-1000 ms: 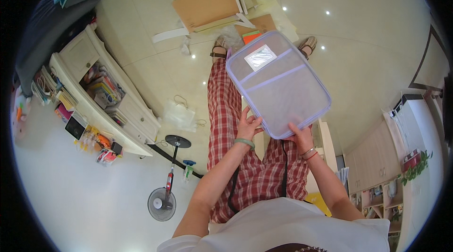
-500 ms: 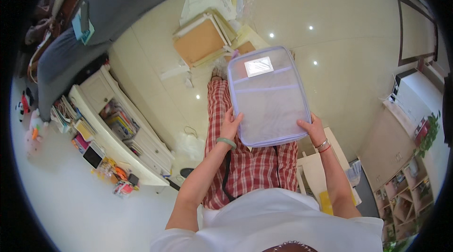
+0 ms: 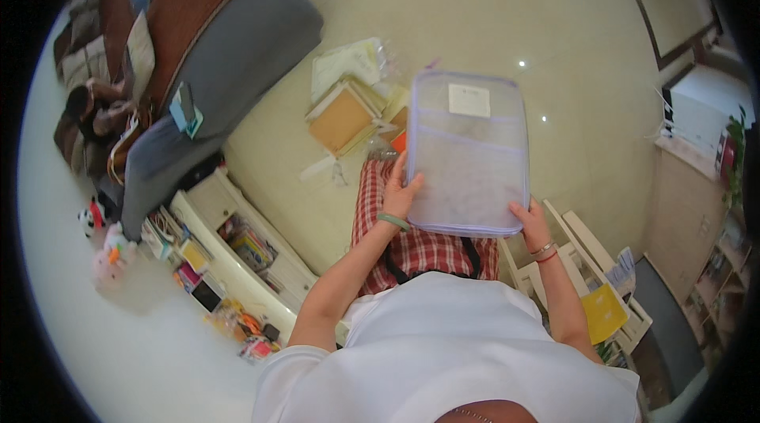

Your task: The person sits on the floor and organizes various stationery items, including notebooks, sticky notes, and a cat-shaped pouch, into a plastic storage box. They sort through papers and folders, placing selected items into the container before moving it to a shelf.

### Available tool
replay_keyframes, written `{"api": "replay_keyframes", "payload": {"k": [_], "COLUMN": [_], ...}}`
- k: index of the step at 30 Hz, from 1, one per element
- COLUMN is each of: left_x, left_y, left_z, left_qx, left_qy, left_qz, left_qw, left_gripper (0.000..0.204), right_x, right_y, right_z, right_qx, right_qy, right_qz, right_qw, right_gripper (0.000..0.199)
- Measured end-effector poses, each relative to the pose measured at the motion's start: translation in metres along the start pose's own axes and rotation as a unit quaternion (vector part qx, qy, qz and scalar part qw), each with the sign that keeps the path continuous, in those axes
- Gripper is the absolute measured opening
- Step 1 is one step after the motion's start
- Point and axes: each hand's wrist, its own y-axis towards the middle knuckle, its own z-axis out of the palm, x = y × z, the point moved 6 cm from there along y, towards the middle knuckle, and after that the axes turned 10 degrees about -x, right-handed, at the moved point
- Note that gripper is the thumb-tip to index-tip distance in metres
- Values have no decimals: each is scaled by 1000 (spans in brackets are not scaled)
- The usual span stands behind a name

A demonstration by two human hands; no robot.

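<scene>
A translucent zip document case [image 3: 469,162] with lilac edging is held up in front of me, over my red checked trousers. Near its top sits a white label [image 3: 469,100]. My left hand [image 3: 402,192], a green bangle at its wrist, grips the lower left edge. At the lower right corner my right hand [image 3: 532,223] is closed, thumb on the front face; the fingers behind are hidden. The case looks flat, with only its seams and pocket lines showing through. Beyond it on the floor lie stacked brown folders [image 3: 342,120] and papers in clear plastic [image 3: 348,67].
A white cabinet [image 3: 261,241] with books and small items stands to my left. Behind it is a grey-draped sofa [image 3: 237,59] with a person on it. To my right are a pale wooden stool or chair [image 3: 582,233] and a yellow folder [image 3: 604,314].
The document case has tilted more upright and moved slightly to the right, both hands still holding it. The view has shifted, so more of the sofa and a person there show.
</scene>
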Motion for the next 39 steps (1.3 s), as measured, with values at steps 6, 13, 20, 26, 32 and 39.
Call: {"api": "replay_keyframes", "payload": {"k": [6, 13, 20, 26, 32, 39], "left_x": [-29, -37, -96, -165, -195, -237], "left_y": [18, 4, -13, -3, 34, 78], "left_z": [136, 310, 450, 531, 614, 770], "left_qx": [31, 134, 251, 272, 240, 267], "left_qy": [-8, 9, 58, 71, 67, 32], "left_qz": [-40, -102, -46, 58, 143, 137], "left_qw": [999, 986, 965, 958, 958, 953], "left_gripper": [50, 27, 36, 43, 40, 39], "right_x": [84, 83, 88, 97, 180, 252], "right_y": [16, 21, 13, 49, 112, 193], "right_z": [-108, -262, -353, -387, -429, -529], "right_qx": [-50, -115, -225, -234, -211, -239], "right_qy": [-75, -19, 66, 3, 104, 121], "right_qz": [-104, -88, -128, -138, -169, -166], "right_qw": [990, 989, 964, 962, 957, 949], "right_gripper": [25, 27, 29, 31, 27, 28]}}
